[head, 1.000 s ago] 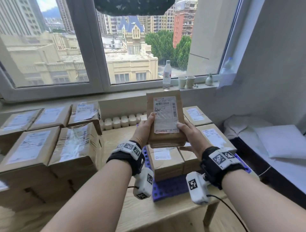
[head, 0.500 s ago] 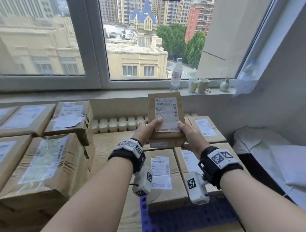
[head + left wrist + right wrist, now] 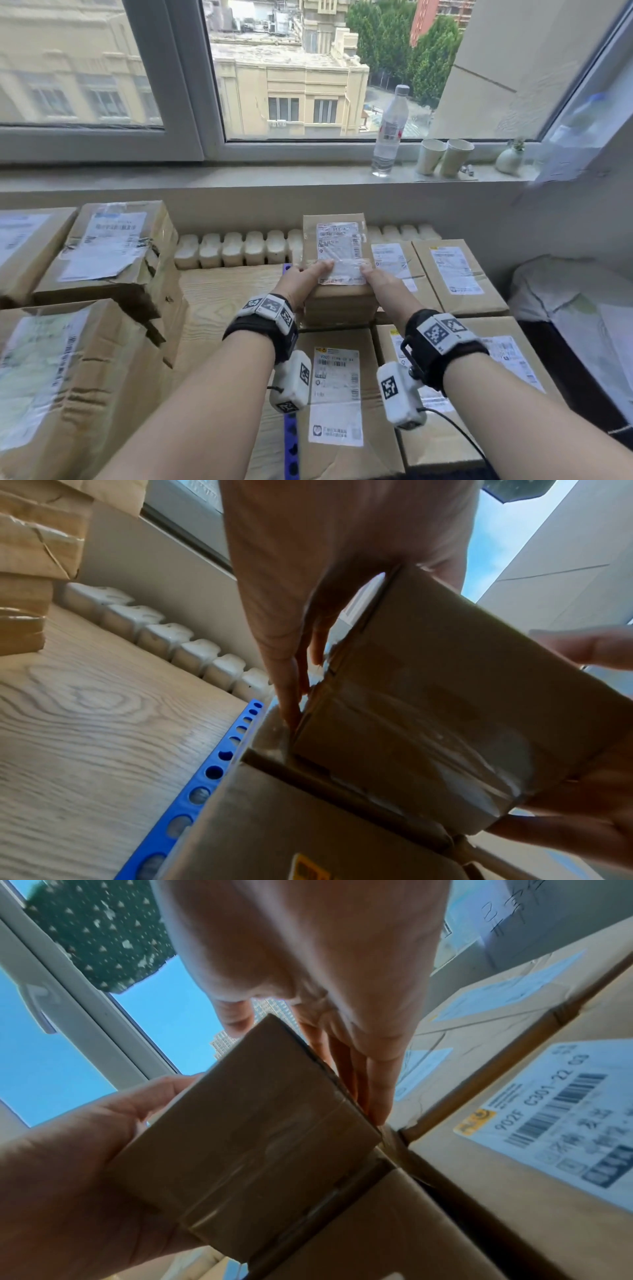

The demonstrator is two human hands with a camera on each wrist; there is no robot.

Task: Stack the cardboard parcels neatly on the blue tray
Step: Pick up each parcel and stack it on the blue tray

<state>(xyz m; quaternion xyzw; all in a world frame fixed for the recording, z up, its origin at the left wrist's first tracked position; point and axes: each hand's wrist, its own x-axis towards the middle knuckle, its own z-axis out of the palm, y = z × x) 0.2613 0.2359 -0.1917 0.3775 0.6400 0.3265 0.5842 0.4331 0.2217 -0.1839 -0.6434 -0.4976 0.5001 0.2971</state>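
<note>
While hands (image 3: pixel 310 281) grip, parcel (image 3: pixel 337 270) tops tray (image 3: pixel 291 442).

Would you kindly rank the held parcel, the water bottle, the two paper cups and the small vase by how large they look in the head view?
1. Held parcel, clearly largest, though also nearest the camera.
2. Water bottle.
3. Paper cups, alike, so unranked against each other.
4. Vase, slightly smaller than a cup; close enough to be unsure.

Held parcel (image 3: pixel 337 260) at the tray's (image 3: pixel 291 442) far left, over parcels (image 3: pixel 339 397) lying on it, loose parcels (image 3: pixel 102 253) left on the worktop (image 3: pixel 222 294), bottle (image 3: pixel 388 133) and cups (image 3: pixel 445 161) on the windowsill behind
</note>
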